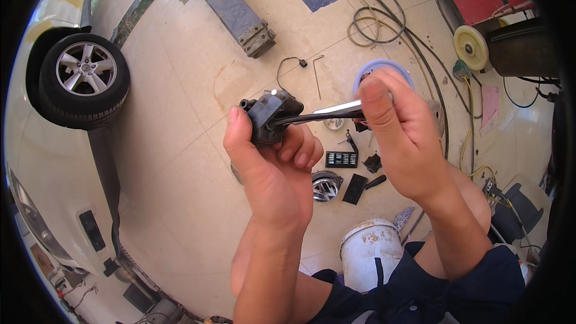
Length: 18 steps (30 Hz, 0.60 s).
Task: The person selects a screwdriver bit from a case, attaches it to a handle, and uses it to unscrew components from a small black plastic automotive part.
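Note:
My left hand [273, 174] grips a black plastic housing [264, 119] from below, thumb on its left side. A black cable [321, 116] runs from the housing to the right. My right hand [401, 129] is closed around a slim, flat silver tool [339, 108], which points left above the cable towards the housing. The cable passes to my right fingers too, though whether they pinch it is hidden. The tool's exact kind is not clear. Both hands are raised above the tiled floor.
Below lie a round car emblem [326, 188], a bit case [341, 159], a black rectangular piece [355, 189] and a screwdriver [375, 181]. A hex key [318, 76] lies beyond. A white bucket [371, 246] stands near my legs. Left is a car's wheel [86, 75]; hoses [414, 48] cross the right.

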Tool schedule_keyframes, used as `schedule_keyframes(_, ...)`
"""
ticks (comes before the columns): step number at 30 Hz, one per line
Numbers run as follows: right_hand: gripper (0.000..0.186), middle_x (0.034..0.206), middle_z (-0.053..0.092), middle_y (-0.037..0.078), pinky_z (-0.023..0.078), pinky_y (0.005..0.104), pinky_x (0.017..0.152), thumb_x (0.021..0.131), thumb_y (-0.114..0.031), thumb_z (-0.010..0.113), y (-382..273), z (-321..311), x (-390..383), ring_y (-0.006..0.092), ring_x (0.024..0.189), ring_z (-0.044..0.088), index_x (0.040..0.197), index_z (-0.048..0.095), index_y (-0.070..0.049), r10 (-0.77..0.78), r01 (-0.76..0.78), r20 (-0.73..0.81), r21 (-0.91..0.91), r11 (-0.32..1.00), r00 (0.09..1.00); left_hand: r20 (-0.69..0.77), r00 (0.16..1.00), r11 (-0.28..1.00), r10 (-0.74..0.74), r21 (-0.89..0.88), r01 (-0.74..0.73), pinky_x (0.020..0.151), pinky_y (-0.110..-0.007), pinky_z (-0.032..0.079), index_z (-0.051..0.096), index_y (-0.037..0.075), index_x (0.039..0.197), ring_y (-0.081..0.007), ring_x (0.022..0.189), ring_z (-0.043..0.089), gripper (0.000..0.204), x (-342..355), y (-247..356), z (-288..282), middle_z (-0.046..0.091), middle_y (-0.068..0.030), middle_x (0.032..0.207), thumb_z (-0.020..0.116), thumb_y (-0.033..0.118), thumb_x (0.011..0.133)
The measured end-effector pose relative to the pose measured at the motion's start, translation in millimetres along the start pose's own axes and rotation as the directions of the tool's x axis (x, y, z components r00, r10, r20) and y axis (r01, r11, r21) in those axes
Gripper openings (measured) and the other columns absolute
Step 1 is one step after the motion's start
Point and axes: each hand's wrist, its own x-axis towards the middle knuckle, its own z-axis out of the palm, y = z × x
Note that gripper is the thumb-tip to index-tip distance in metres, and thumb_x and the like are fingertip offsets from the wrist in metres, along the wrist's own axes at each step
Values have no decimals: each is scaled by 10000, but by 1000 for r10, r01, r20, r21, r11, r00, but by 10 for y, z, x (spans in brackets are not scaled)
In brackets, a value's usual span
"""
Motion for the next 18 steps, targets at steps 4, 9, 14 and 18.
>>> schedule_keyframes(4, 297, 561, 431, -50, 271, 242, 460, 957, -198, 590, -89, -2, -31, 20, 525, 353, 733, 574, -3, 221, -217, 7, 222, 951, 975, 25, 1000, 1000, 18, 17, -18, 507, -284, 267, 454, 106, 775, -124, 522, 276, 485, -20, -47, 9, 259, 21, 569, 375, 546, 960)
schedule_keyframes(9, 322, 561, 434, -51, 275, 246, 469, 969, -231, 568, -26, -84, 13, 32, 523, 354, 750, 609, 2, 282, -324, 238, 163, 932, 930, -71, 996, 997, 52, 54, -48, 513, -281, 274, 484, 85, 772, -118, 527, 276, 509, 5, -42, 21, 270, 25, 569, 407, 558, 943)
schedule_keyframes(14, 331, 578, 376, -77, 240, 228, 444, 1008, -266, 498, -190, -260, 89, 29, 491, 282, 874, 647, -3, 427, -684, 643, 213, 698, 636, -57, 996, 973, 72, 223, -58, 525, -275, 281, 581, 40, 816, -112, 536, 310, 520, 4, 79, -64, 382, 13, 568, 476, 538, 923)
schedule_keyframes(18, 352, 567, 316, -88, 187, 212, 408, 1025, -287, 470, -95, -306, 87, 19, 458, 228, 931, 623, 15, 397, -859, 804, 253, 445, 442, -9, 999, 937, 40, 347, -34, 539, -269, 284, 593, 33, 820, -105, 541, 322, 507, 34, 101, -89, 426, 2, 576, 501, 522, 915)
